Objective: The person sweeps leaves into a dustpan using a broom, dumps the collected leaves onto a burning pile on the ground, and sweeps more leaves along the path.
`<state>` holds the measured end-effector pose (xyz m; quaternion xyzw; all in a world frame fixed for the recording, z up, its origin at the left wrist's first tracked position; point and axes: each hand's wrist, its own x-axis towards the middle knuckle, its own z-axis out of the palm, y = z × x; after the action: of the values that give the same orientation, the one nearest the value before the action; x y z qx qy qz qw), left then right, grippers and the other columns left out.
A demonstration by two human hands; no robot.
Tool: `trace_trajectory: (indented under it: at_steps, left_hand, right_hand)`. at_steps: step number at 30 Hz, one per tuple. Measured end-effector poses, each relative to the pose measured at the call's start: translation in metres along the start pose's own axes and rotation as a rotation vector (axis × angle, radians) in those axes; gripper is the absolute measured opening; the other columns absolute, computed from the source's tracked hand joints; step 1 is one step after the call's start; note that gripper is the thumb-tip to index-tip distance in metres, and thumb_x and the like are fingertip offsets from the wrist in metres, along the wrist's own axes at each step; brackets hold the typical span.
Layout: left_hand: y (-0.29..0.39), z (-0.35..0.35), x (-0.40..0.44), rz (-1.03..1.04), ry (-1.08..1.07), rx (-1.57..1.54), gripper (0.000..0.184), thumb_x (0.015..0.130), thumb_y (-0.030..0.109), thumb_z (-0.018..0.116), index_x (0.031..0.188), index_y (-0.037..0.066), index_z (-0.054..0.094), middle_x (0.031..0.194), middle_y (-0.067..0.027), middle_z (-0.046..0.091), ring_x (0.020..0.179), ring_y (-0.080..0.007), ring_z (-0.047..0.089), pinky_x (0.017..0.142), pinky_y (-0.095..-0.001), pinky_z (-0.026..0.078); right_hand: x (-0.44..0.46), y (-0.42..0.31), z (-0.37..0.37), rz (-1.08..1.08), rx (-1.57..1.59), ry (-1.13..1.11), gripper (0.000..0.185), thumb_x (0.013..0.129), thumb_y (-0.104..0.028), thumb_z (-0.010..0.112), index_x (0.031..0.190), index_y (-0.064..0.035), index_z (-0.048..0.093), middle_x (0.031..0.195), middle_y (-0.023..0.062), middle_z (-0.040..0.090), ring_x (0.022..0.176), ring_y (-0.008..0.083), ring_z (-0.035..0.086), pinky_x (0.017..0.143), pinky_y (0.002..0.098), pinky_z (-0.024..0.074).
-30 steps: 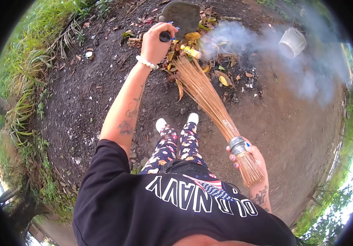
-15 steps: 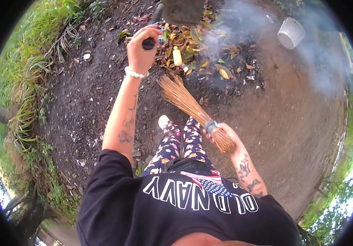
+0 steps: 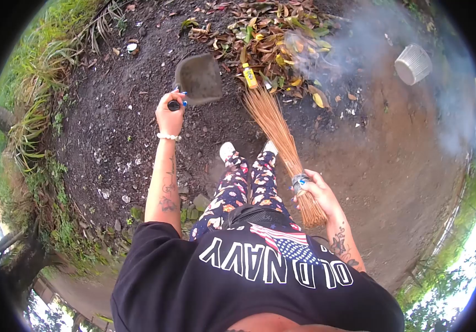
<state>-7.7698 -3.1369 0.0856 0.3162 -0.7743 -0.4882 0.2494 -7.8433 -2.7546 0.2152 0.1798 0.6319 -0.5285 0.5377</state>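
My left hand (image 3: 170, 115) is closed around the dark handle of a dustpan (image 3: 202, 80). The dustpan's grey pan shows no leaves on it and hangs over the dark soil, left of a leaf pile (image 3: 285, 33). In my right hand (image 3: 322, 193) is a stick broom (image 3: 275, 127), gripped at its grey binding. The bristle tips reach up to the near edge of the pile, close by a small yellow bottle (image 3: 249, 76). Brown, yellow and green leaves make up the pile. Smoke drifts over its right side.
A white ribbed basket (image 3: 413, 65) lies tipped at the upper right, in thin smoke. Grass (image 3: 33, 83) and low plants border the left side. A small white-and-green round object (image 3: 132, 48) lies on the soil. My feet in white shoes (image 3: 227, 150) stand below the pile.
The dustpan has come back from the pile, down and to the left, with my left hand. My right hand has lowered slightly, and the broom's bristles have swung right, toward the bottle.
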Motion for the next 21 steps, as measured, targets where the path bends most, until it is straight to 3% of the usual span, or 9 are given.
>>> trace_trajectory:
  at_steps: [5, 7, 8, 12, 14, 16, 17, 18, 21]
  left_hand:
    - [-0.005, 0.013, 0.003, -0.127, 0.005, -0.099, 0.018, 0.059, -0.013, 0.052, 0.064, 0.003, 0.047, 0.08, -0.0051, 0.06, 0.089, -0.0177, 0.056, 0.078, -0.027, 0.041]
    - [-0.007, 0.027, 0.01, -0.201, -0.011, -0.105, 0.019, 0.057, -0.013, 0.053, 0.064, 0.004, 0.047, 0.081, -0.0057, 0.06, 0.088, -0.017, 0.056, 0.077, -0.0271, 0.041]
    - [-0.006, 0.032, 0.014, -0.258, -0.033, -0.092, 0.021, 0.056, -0.014, 0.054, 0.064, 0.004, 0.046, 0.083, -0.006, 0.06, 0.09, -0.017, 0.055, 0.079, -0.028, 0.041]
    - [0.002, 0.051, 0.021, -0.222, 0.025, -0.02, 0.019, 0.057, -0.013, 0.055, 0.063, 0.004, 0.047, 0.083, -0.0056, 0.061, 0.088, -0.0157, 0.056, 0.076, -0.0264, 0.042]
    - [-0.004, 0.054, 0.019, -0.25, 0.082, 0.011, 0.018, 0.058, -0.012, 0.054, 0.063, 0.004, 0.047, 0.083, -0.0055, 0.061, 0.089, -0.0148, 0.056, 0.074, -0.0253, 0.042]
    - [-0.015, 0.053, 0.018, -0.261, 0.09, -0.019, 0.018, 0.059, -0.013, 0.054, 0.064, 0.004, 0.048, 0.085, -0.0056, 0.061, 0.09, -0.0151, 0.056, 0.075, -0.0251, 0.042]
    - [-0.02, 0.052, 0.018, -0.259, 0.114, -0.029, 0.018, 0.059, -0.012, 0.053, 0.065, 0.004, 0.05, 0.084, -0.0063, 0.062, 0.086, -0.016, 0.057, 0.074, -0.0256, 0.043]
    - [-0.023, 0.051, 0.018, -0.256, 0.14, -0.041, 0.018, 0.059, -0.012, 0.053, 0.067, 0.005, 0.051, 0.084, -0.0069, 0.062, 0.083, -0.017, 0.059, 0.073, -0.0261, 0.044]
    - [-0.028, 0.045, 0.018, -0.309, 0.116, -0.061, 0.018, 0.061, -0.011, 0.055, 0.07, 0.005, 0.052, 0.088, -0.0067, 0.062, 0.087, -0.0168, 0.058, 0.077, -0.0264, 0.042]
  right_hand:
    - [0.007, -0.008, 0.015, -0.139, -0.187, 0.007, 0.053, 0.076, -0.011, 0.051, 0.123, -0.0041, 0.027, 0.091, 0.0135, 0.053, 0.067, 0.0181, 0.057, 0.053, 0.029, 0.049]
    - [0.029, -0.013, 0.028, -0.103, -0.363, 0.039, 0.053, 0.075, -0.011, 0.053, 0.121, 0.0024, 0.03, 0.101, 0.0133, 0.052, 0.084, 0.014, 0.053, 0.072, 0.0251, 0.0436]
    - [0.044, -0.01, 0.036, -0.23, -0.437, 0.062, 0.054, 0.073, -0.012, 0.056, 0.119, 0.0029, 0.032, 0.102, 0.0147, 0.051, 0.089, 0.0156, 0.052, 0.078, 0.0259, 0.0412]
    - [0.078, 0.008, 0.055, -0.212, -0.474, -0.014, 0.057, 0.069, -0.012, 0.06, 0.118, 0.0023, 0.035, 0.103, 0.0157, 0.052, 0.091, 0.0177, 0.053, 0.082, 0.0255, 0.0392]
    - [0.067, 0.004, 0.054, -0.139, -0.442, -0.052, 0.057, 0.07, -0.011, 0.059, 0.119, 0.0004, 0.034, 0.101, 0.0135, 0.052, 0.091, 0.0162, 0.052, 0.08, 0.0253, 0.0399]
    - [0.049, -0.004, 0.043, -0.078, -0.324, -0.123, 0.056, 0.072, -0.01, 0.059, 0.121, -0.0028, 0.032, 0.096, 0.0102, 0.053, 0.085, 0.0136, 0.053, 0.071, 0.0242, 0.0437]
    - [0.047, -0.003, 0.029, -0.184, -0.26, -0.162, 0.055, 0.074, -0.009, 0.057, 0.122, -0.0052, 0.031, 0.09, 0.0084, 0.053, 0.077, 0.0115, 0.054, 0.06, 0.0224, 0.0452]
    - [0.035, -0.015, 0.016, -0.041, -0.227, -0.194, 0.053, 0.074, -0.007, 0.055, 0.122, -0.0063, 0.031, 0.088, 0.0087, 0.054, 0.072, 0.0115, 0.054, 0.055, 0.0223, 0.0457]
    - [0.011, -0.045, 0.006, 0.03, -0.154, -0.204, 0.052, 0.075, -0.006, 0.054, 0.122, -0.0063, 0.031, 0.088, 0.0086, 0.054, 0.073, 0.0114, 0.054, 0.056, 0.0224, 0.0459]
